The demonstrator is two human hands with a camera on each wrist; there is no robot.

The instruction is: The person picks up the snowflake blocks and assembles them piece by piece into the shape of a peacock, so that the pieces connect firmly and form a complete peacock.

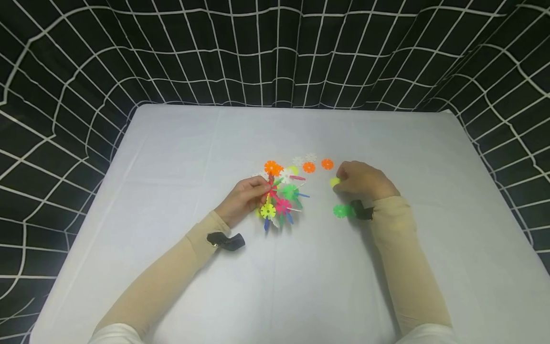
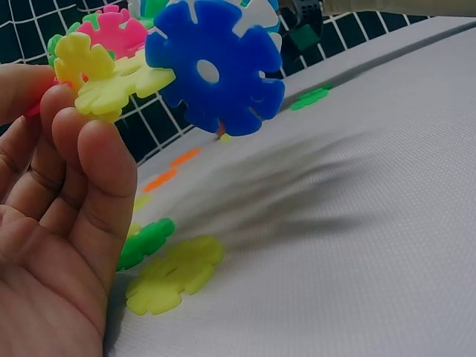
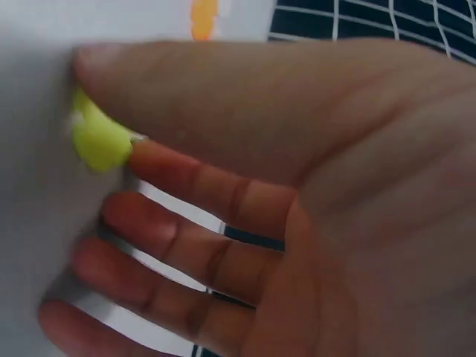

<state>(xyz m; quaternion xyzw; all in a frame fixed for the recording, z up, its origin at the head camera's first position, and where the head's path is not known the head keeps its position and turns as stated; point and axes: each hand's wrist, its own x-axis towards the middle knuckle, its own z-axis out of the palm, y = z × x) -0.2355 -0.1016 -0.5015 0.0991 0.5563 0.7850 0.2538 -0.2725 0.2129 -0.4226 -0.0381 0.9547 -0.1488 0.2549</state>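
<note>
My left hand pinches a red piece in a cluster of interlocked flower-shaped plastic discs. Green, pink, white, orange, yellow and blue discs stick out of it at many angles. A large blue disc and some yellow ones face the left wrist camera, lifted off the table. To the right of the cluster, my right hand has its thumb and index finger on a loose yellow disc at the tabletop. The thumb covers part of that disc.
Loose orange discs and white discs lie beyond the hands on the white table. Green discs lie below my right hand, near the dark wrist strap. A black curtain with a white grid surrounds the table.
</note>
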